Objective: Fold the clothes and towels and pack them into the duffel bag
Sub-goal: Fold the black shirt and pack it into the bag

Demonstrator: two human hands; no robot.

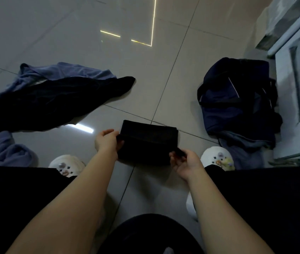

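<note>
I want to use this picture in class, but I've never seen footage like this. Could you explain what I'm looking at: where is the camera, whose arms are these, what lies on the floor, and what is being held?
There is no machine here. The one picture comes from a wide-angle camera worn on a person's head, looking down, so the two bare arms are the wearer's own. The left hand and the right hand each grip an edge of a folded black cloth, low over a glossy tiled floor. On the left lies a pile of unfolded clothes, dark and pale blue. On the right sits a dark blue duffel bag beside white furniture. The white clogs are the wearer's feet; the black areas below are the wearer's clothing.
</note>
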